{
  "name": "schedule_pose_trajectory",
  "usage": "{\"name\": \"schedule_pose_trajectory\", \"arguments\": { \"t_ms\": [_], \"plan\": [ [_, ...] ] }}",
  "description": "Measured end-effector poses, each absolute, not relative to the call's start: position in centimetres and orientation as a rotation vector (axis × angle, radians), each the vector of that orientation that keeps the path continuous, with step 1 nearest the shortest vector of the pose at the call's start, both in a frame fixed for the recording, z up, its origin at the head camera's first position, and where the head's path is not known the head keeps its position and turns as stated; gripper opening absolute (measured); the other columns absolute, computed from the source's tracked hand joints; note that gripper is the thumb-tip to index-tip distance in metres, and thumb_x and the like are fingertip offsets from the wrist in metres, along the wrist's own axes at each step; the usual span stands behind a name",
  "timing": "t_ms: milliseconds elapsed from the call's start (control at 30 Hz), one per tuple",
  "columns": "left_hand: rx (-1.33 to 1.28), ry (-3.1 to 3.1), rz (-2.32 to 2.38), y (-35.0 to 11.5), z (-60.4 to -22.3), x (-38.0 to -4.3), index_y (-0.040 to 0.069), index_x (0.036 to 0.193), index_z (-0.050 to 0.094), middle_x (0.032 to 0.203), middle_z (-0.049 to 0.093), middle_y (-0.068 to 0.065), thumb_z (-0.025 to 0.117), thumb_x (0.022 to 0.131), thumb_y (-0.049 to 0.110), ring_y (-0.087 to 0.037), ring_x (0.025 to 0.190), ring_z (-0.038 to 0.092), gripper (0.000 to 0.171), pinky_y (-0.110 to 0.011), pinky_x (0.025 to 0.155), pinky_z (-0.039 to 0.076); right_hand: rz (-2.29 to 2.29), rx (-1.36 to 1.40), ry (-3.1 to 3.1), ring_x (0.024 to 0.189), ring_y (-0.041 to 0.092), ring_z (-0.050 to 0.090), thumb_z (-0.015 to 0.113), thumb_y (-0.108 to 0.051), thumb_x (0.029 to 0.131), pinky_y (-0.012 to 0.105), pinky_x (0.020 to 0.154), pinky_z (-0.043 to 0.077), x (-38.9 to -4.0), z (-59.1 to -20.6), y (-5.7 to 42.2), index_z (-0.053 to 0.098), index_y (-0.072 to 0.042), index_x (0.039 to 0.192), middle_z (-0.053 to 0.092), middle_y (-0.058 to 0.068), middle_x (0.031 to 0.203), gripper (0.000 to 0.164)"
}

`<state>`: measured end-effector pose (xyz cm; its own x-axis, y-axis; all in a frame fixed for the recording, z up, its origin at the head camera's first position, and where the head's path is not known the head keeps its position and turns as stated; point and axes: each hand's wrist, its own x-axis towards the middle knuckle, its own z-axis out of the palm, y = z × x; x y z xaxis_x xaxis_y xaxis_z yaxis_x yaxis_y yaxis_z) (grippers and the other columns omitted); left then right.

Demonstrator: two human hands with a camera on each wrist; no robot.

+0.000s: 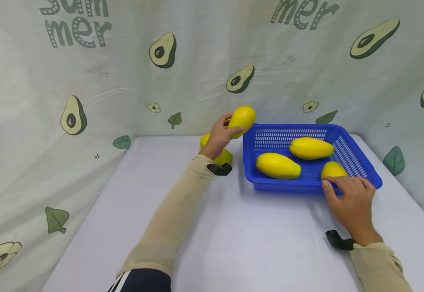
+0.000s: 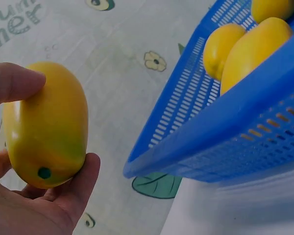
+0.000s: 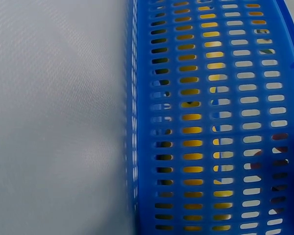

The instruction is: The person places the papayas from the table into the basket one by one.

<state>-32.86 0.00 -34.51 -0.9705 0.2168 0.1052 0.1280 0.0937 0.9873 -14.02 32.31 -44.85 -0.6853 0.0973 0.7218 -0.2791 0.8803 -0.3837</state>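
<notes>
In the head view my left hand (image 1: 219, 136) holds a yellow papaya (image 1: 243, 117) up, left of the blue basket (image 1: 248, 162) and above its far rim. The left wrist view shows the thumb on one side of this papaya (image 2: 51, 122) and fingers beneath it; a green spot marks its end. My right hand (image 1: 352, 198) grips the basket's front rim at the right, its fingers reaching over the edge. Inside the basket lie a papaya (image 1: 278, 165) at front left, another papaya (image 1: 311, 148) behind it, and a third papaya (image 1: 334, 169) partly hidden by the right hand.
Behind my left wrist, more yellow fruit (image 1: 224, 157) sits on the white table (image 1: 153, 182), partly covered by the arm. A cloth (image 1: 197, 81) printed with avocados hangs behind the table. The basket wall (image 3: 210, 117) fills much of the right wrist view.
</notes>
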Motion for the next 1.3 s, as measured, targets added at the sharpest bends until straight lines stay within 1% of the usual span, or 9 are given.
{"name": "schedule_pose_trajectory", "arguments": {
  "t_ms": [133,200,400,533,700,833,1067,1200,1300],
  "plan": [
    [0.426,2.274,2.000,1.4,-34.6,-32.6,0.025,0.148,0.044,0.134,0.055,-0.002,0.078,0.087,0.028,-0.022,0.113,0.057,0.070,-0.045,0.103,0.043,0.595,0.119,-2.270,0.105,0.045,0.054,0.063,-0.020,0.096,0.057,0.111,0.019,-13.8,-44.5,32.8,0.071,0.002,0.106,0.069,0.027,0.101,0.025],
    [0.453,2.281,1.969,1.8,-34.7,-32.5,0.025,0.148,0.044,0.133,0.056,-0.002,0.077,0.088,0.028,-0.022,0.113,0.058,0.069,-0.047,0.103,0.043,0.596,0.115,-2.280,0.105,0.045,0.054,0.064,-0.020,0.096,0.058,0.111,0.020,-13.6,-44.6,32.8,0.071,0.001,0.106,0.069,0.026,0.101,0.025],
    [0.508,2.289,1.874,2.7,-34.8,-32.1,0.020,0.149,0.044,0.133,0.056,-0.004,0.076,0.088,0.028,-0.021,0.112,0.058,0.069,-0.044,0.103,0.044,0.606,0.104,-2.286,0.105,0.045,0.054,0.064,-0.021,0.096,0.059,0.110,0.020,-13.4,-45.1,32.5,0.071,0.001,0.106,0.069,0.026,0.102,0.025],
    [0.521,2.302,1.809,3.4,-34.5,-32.0,0.017,0.150,0.043,0.132,0.056,-0.005,0.076,0.088,0.028,-0.022,0.111,0.058,0.071,-0.040,0.101,0.047,0.611,0.109,-2.275,0.105,0.044,0.054,0.064,-0.020,0.096,0.058,0.110,0.020,-13.3,-45.2,32.5,0.071,0.001,0.106,0.069,0.025,0.101,0.025],
    [0.540,2.356,1.718,4.2,-34.1,-32.2,0.016,0.148,0.046,0.131,0.056,-0.004,0.077,0.088,0.025,-0.021,0.109,0.056,0.067,-0.035,0.096,0.048,0.614,0.106,-2.295,0.105,0.045,0.054,0.063,-0.021,0.096,0.059,0.110,0.020,-13.2,-45.2,32.3,0.071,0.001,0.106,0.069,0.026,0.102,0.025],
    [0.548,2.379,1.671,4.7,-33.6,-32.3,0.016,0.147,0.047,0.130,0.057,-0.005,0.078,0.087,0.023,-0.022,0.107,0.057,0.068,-0.035,0.094,0.049,0.611,0.105,-2.293,0.105,0.045,0.054,0.064,-0.021,0.096,0.059,0.109,0.021,-13.1,-45.3,32.2,0.071,0.001,0.106,0.069,0.026,0.102,0.025],
    [0.534,2.416,1.660,5.7,-32.8,-32.4,0.012,0.148,0.046,0.132,0.056,-0.008,0.078,0.087,0.019,-0.022,0.105,0.057,0.069,-0.034,0.092,0.050,0.607,0.115,-2.274,0.105,0.045,0.054,0.063,-0.022,0.096,0.059,0.109,0.020,-13.4,-45.1,32.3,0.071,0.001,0.106,0.069,0.026,0.102,0.026],
    [0.505,2.395,1.688,6.5,-32.6,-32.4,0.013,0.146,0.047,0.132,0.056,-0.009,0.079,0.086,0.017,-0.022,0.104,0.058,0.068,-0.034,0.092,0.051,0.601,0.117,-2.266,0.104,0.045,0.054,0.063,-0.022,0.096,0.059,0.109,0.020,-13.5,-45.0,32.4,0.071,0.002,0.106,0.069,0.026,0.102,0.026],
    [0.492,2.401,1.693,6.8,-32.4,-32.3,0.015,0.141,0.052,0.133,0.056,-0.008,0.079,0.087,0.020,-0.021,0.107,0.058,0.060,-0.035,0.094,0.051,0.598,0.114,-2.269,0.106,0.045,0.054,0.063,-0.022,0.097,0.059,0.110,0.020,-13.6,-44.9,32.4,0.070,0.001,0.107,0.069,0.026,0.103,0.027]
  ]
}}
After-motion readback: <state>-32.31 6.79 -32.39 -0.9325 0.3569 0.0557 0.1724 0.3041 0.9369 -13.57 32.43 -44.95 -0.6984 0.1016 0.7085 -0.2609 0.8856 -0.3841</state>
